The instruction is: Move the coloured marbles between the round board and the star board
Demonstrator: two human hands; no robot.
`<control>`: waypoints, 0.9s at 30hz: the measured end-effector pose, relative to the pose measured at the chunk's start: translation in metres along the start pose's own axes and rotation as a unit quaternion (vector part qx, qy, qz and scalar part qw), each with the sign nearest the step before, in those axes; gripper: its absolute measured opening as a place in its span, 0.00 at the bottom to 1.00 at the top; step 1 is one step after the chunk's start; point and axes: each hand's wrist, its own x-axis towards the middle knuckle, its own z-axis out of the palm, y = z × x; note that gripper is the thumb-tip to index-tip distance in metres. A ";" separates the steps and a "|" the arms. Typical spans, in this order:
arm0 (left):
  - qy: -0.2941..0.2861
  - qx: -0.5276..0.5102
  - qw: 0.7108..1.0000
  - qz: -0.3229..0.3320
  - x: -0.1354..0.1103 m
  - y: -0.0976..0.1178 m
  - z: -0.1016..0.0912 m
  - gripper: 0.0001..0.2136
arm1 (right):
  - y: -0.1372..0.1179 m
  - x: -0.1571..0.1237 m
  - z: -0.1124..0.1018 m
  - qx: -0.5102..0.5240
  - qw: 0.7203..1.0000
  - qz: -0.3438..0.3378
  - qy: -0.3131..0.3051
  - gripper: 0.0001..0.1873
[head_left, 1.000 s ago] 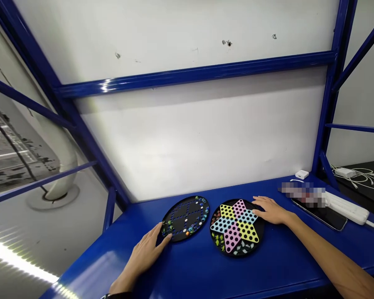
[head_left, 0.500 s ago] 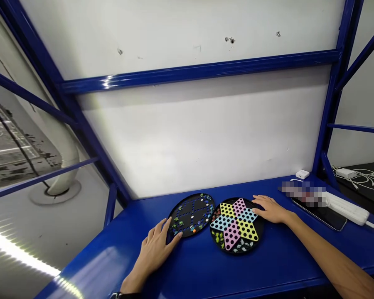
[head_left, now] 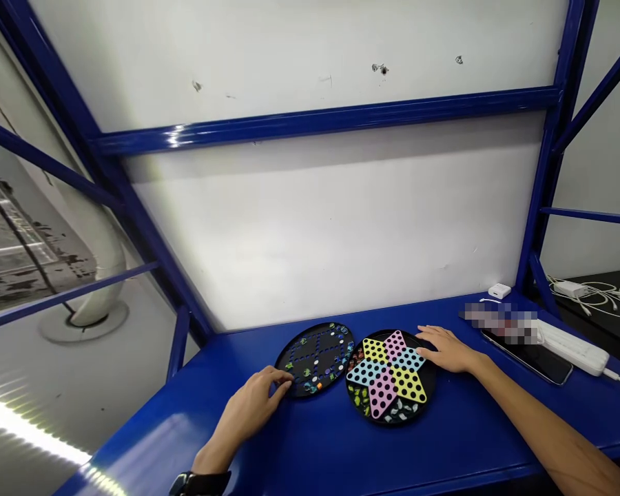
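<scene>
My left hand (head_left: 255,403) is at the near left rim of a round black board (head_left: 316,353) with a cross of blue-edged holes and several glass marbles around it. Thumb and fingertips are drawn together there in a pinch; whatever is between them is hidden. To its right, touching or nearly so, is a Chinese checkers board (head_left: 389,372), a round black tray bearing a star in pink, yellow and light blue. Red, green and clear marbles lie in the gaps between its points. My right hand (head_left: 447,349) rests flat on this tray's right edge, fingers stretched.
Both boards stand on a blue table (head_left: 331,448) against a white wall panel (head_left: 331,227). At the right lie a dark phone (head_left: 530,358), a white power strip (head_left: 573,348) and a small white charger (head_left: 499,291). Blue frame posts (head_left: 542,186) rise at both sides.
My left hand has gone from spread fingers beside the left board to a pinch at its near rim. My right hand stays on the star board's edge. The view shifted slightly.
</scene>
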 end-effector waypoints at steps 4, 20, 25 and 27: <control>-0.005 -0.014 0.998 0.054 -0.002 0.019 -0.001 0.17 | 0.000 0.001 0.000 0.001 1.000 -0.001 0.001 0.41; -0.062 -0.149 0.982 0.100 0.026 0.044 0.002 0.16 | 0.000 0.001 0.000 0.005 1.000 -0.001 -0.002 0.40; 0.009 -0.093 0.990 0.109 0.039 0.079 0.010 0.13 | -0.002 0.000 -0.001 0.003 1.000 0.004 -0.004 0.41; 0.014 -0.042 0.995 0.095 0.044 0.095 0.017 0.12 | -0.003 -0.001 -0.001 0.002 1.000 0.003 -0.005 0.41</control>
